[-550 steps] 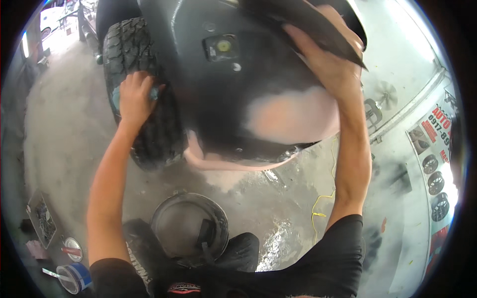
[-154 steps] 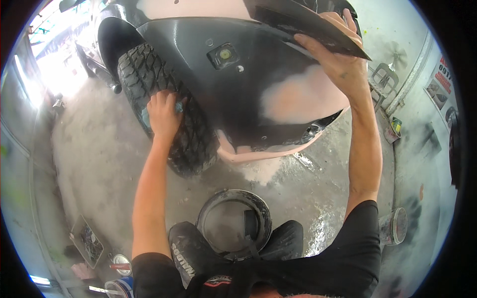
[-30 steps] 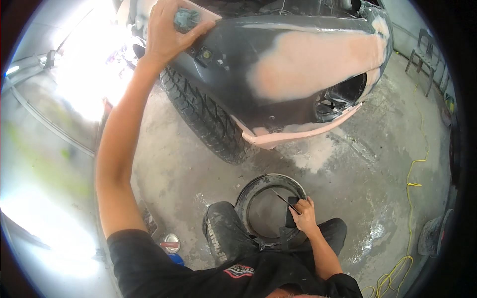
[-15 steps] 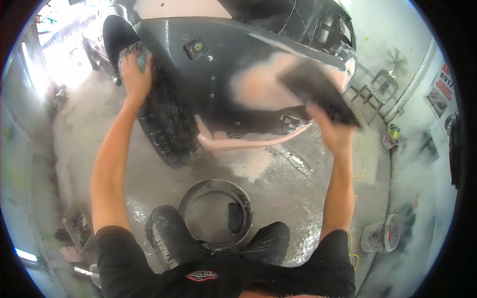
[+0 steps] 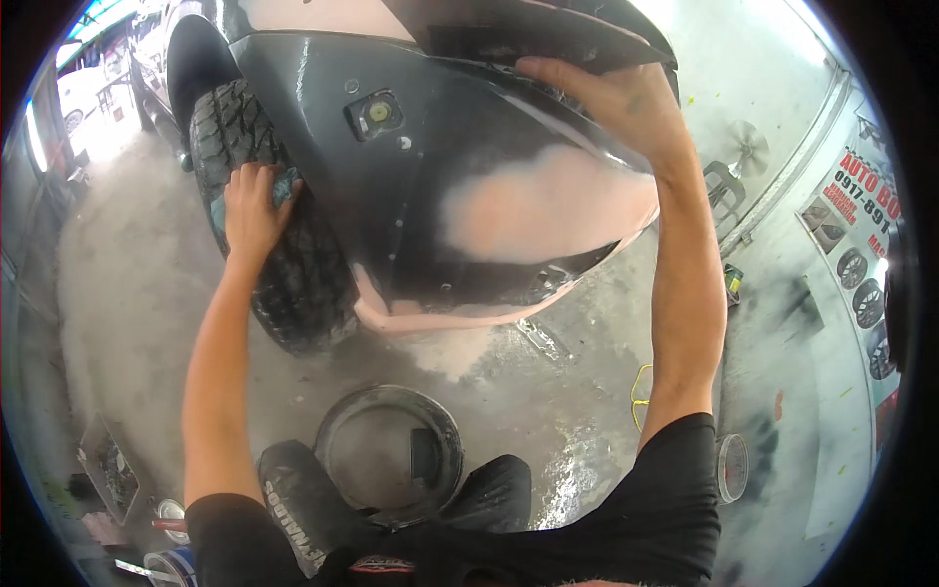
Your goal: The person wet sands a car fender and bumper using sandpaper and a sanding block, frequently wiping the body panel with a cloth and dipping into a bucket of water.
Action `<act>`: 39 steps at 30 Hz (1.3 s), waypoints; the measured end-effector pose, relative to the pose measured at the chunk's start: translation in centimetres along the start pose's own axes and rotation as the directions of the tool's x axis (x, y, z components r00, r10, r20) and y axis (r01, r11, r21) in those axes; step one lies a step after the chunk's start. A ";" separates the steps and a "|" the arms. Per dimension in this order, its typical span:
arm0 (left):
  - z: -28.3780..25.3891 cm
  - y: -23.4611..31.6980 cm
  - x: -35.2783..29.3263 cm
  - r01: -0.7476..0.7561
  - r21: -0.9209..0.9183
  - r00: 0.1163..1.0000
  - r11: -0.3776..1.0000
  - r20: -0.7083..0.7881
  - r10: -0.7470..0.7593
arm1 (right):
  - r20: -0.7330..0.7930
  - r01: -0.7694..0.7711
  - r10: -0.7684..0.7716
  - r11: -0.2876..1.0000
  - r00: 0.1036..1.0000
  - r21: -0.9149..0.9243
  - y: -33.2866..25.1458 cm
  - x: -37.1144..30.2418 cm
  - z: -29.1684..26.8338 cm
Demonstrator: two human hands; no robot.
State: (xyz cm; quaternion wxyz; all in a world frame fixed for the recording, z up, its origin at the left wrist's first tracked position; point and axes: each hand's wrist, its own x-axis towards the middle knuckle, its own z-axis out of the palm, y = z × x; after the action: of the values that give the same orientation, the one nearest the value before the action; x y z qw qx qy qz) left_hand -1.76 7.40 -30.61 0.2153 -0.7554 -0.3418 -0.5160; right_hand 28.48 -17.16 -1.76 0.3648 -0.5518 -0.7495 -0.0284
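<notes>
Two hands are busy: the right hand [image 5: 626, 108] grasps the near edge of a dark panel [image 5: 533, 41] at far right, thin, probably light but stiff, best taken by its rim; the left hand [image 5: 254, 210] has its fingers curled over a likely soft blue-green pad [image 5: 285, 184] at the left tyre [image 5: 303, 279]. Near, a black tub [image 5: 325, 455] holds a dark block [image 5: 424, 453].

Dark sheet [image 5: 533, 31] now higher up

Well behind the bare left hand [image 5: 256, 210] and right hand [image 5: 631, 108]: 2 short black sleeves [image 5: 680, 474], black shirt [image 5: 509, 548] with reddish emblem [image 5: 383, 564], dark pale-lettered trousers [image 5: 499, 491].
</notes>
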 end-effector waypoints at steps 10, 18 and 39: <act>-0.1 0.2 0.3 0.001 0.014 1.000 1.000 -0.024 0.000 | -0.201 0.184 -0.217 0.968 0.955 -0.170 3.9 0.3 1.2; 0.1 0.1 0.4 0.012 0.008 1.000 1.000 -0.023 -0.012 | -0.266 0.049 -0.094 0.984 0.959 -0.170 8.4 0.7 -5.2; -0.1 -0.3 0.0 0.016 0.017 1.000 1.000 0.003 -0.016 | -0.193 -0.080 0.109 0.985 0.975 0.151 7.3 1.5 -3.5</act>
State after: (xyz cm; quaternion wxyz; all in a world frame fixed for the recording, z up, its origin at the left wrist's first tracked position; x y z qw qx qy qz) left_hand -2.05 7.47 -30.62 0.2170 -0.7517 -0.3524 -0.5134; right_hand 36.29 -14.64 -0.94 0.4778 -0.5537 -0.6819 -0.0127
